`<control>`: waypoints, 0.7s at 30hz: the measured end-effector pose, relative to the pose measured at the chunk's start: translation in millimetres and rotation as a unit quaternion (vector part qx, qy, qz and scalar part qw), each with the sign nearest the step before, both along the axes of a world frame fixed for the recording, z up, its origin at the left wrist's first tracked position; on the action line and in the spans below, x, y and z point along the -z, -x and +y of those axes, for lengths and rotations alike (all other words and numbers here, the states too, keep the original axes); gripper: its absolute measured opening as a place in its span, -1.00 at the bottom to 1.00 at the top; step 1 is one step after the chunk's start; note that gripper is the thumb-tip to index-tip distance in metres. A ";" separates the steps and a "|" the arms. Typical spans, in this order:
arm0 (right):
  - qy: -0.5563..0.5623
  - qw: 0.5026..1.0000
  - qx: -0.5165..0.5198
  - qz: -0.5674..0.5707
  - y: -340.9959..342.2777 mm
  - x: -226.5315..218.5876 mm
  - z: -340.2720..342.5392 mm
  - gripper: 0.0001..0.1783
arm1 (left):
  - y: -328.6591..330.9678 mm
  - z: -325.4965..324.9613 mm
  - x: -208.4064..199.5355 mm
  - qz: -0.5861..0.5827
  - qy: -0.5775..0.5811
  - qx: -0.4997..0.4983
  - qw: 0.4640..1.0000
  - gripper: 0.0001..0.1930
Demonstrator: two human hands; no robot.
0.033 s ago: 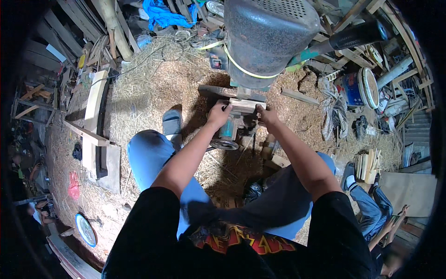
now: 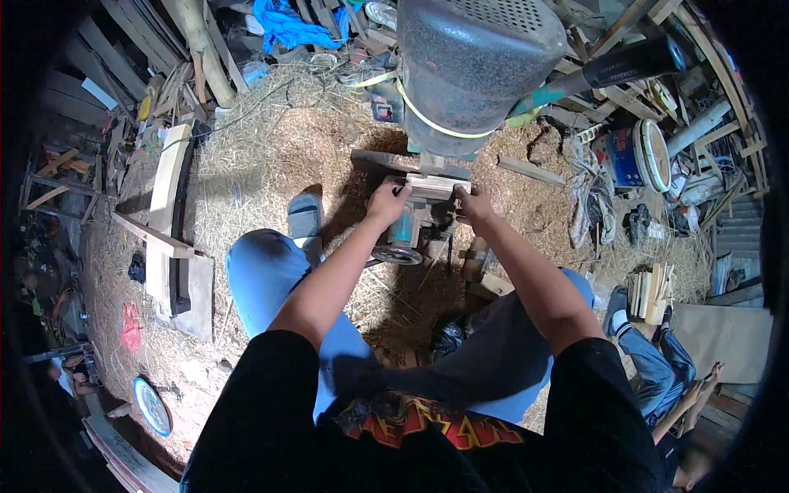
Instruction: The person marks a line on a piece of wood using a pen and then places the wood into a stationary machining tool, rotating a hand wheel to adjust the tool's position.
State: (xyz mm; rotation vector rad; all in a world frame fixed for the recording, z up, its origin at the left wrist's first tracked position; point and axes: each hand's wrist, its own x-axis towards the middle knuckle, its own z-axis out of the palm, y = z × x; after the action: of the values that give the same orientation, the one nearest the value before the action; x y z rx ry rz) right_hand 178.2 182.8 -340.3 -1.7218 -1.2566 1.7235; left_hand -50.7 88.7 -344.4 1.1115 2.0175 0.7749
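Note:
A short stack of wooden pieces (image 2: 431, 186) lies across the small drilling machine in front of me, under its big dark motor housing (image 2: 472, 70). My left hand (image 2: 386, 200) is closed around the stack's left end. At the other end my right hand (image 2: 472, 203) grips it, thumb toward me. Below the wood is the machine's teal base (image 2: 401, 226) with a round handwheel (image 2: 398, 255). A dark flat plate (image 2: 374, 162) sticks out to the left behind the wood. The fingertips on the far side are partly hidden.
Wood shavings and straw cover the floor. A blue drum-like bucket (image 2: 625, 156) and a crumpled cloth (image 2: 590, 189) are at the right. Long boards (image 2: 168, 189) lie at the left. Another person's legs (image 2: 649, 361) are at the lower right, beside stacked wood pieces (image 2: 651, 293).
My hands and the wood hold the same position. At the lower right, the other person's hands have shifted slightly.

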 end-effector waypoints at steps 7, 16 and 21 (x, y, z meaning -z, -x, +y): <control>0.042 0.997 0.020 0.061 -12.3 15.5 8.2 -0.47 | -10.5 1.3 -8.0 0.059 0.022 -0.031 0.998 -0.44; 0.090 0.994 0.041 0.046 -6.2 1.7 8.9 -0.63 | 1.4 2.0 15.3 -0.007 -0.016 -0.029 0.999 -0.43; 0.100 0.993 0.031 0.046 0.6 -10.2 3.8 -0.71 | 9.3 -0.7 22.0 -0.010 -0.013 -0.034 0.999 -0.45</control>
State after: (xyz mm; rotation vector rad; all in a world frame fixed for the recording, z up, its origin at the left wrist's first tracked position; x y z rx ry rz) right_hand 177.6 186.5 -330.1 -1.7478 -1.0078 1.9244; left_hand -60.0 88.0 -366.4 1.0503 2.0421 0.8452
